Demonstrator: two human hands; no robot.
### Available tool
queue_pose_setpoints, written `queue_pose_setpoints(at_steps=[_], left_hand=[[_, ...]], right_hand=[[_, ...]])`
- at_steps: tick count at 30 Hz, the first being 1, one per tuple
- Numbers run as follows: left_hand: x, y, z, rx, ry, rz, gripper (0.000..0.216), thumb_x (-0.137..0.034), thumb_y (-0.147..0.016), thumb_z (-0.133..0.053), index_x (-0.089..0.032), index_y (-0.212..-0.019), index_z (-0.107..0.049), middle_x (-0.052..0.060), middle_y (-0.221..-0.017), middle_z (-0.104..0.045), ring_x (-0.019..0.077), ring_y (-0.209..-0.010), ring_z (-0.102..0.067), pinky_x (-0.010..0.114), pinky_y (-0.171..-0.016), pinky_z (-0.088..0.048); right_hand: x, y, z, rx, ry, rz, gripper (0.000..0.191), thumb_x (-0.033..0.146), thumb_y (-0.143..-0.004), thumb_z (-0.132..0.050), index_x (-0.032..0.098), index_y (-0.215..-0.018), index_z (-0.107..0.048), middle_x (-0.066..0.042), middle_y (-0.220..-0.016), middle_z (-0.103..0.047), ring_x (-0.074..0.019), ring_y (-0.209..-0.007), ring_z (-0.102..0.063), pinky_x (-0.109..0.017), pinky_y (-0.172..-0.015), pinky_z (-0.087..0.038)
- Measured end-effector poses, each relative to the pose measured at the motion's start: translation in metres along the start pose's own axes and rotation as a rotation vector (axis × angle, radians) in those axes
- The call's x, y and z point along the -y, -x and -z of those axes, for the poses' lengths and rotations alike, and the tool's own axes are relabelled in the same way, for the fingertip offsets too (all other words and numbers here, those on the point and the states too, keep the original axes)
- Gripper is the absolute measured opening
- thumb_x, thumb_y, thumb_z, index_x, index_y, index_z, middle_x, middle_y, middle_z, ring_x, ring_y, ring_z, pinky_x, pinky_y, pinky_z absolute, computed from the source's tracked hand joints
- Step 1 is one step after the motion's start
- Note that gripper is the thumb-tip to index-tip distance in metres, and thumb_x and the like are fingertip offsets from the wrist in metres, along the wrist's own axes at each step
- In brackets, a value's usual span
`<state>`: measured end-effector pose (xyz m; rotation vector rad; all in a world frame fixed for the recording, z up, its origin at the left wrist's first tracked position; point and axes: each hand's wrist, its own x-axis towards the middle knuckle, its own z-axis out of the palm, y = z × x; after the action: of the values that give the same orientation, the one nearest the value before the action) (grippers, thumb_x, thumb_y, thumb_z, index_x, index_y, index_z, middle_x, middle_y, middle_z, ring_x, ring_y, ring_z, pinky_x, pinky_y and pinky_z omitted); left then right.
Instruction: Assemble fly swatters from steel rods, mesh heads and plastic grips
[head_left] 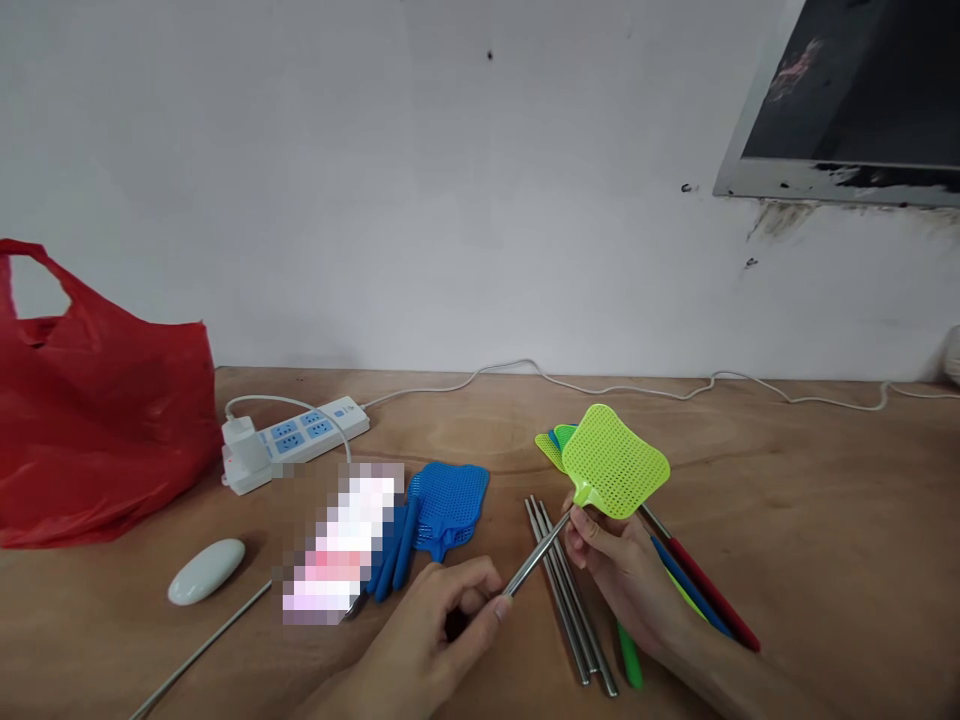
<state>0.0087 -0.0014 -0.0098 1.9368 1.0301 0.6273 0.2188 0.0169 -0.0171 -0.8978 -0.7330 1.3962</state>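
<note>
My right hand [619, 565] is closed on the neck of a yellow-green fly swatter head [616, 462], which it holds raised above the table. My left hand [442, 620] pinches a silver metal rod [534, 562], whose far end meets the neck of that head; how far it goes in is hidden by my right fingers. Several similar metal rods [574, 620] lie between my hands. Blue swatter heads [452, 505] and several blue handles [405, 545] lie beyond my left hand. Swatters with coloured handles, one red [712, 592], lie partly hidden under my right forearm.
A red plastic bag [105, 420] stands at the left beside a white power strip [307, 435] with a plug in it. A pixelated bright rectangle [345, 550], a white oval object [206, 571] and a thin rod [202, 648] lie nearby. A white cable [600, 387] runs along the wall.
</note>
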Motion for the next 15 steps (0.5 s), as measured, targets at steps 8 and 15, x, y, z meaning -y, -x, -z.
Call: queue_pose_setpoints(at_steps=[8,15], left_hand=[[-0.003,-0.002,0.001,-0.002,0.036,0.006,0.043,-0.055,-0.098,-0.043,-0.021,-0.072,-0.046,-0.006,-0.059,-0.034,0.0126,-0.057,-0.033,0.024,-0.051,-0.026],[0.003,-0.003,-0.001,0.072,0.177,0.102,0.049,-0.066,-0.095,-0.042,-0.022,-0.074,-0.045,-0.008,-0.052,-0.038,0.0098,-0.045,-0.039,0.021,-0.044,-0.026]], right_hand=[[0.001,-0.008,0.009,-0.036,-0.063,0.076,0.027,0.034,-0.064,-0.09,0.018,-0.071,-0.069,0.002,-0.07,-0.053,-0.0091,-0.059,-0.042,-0.022,-0.052,-0.042],[0.004,-0.011,0.011,-0.042,-0.103,0.08,0.026,0.032,-0.067,-0.089,0.019,-0.068,-0.066,0.002,-0.066,-0.051,-0.0094,-0.058,-0.042,-0.022,-0.051,-0.042]])
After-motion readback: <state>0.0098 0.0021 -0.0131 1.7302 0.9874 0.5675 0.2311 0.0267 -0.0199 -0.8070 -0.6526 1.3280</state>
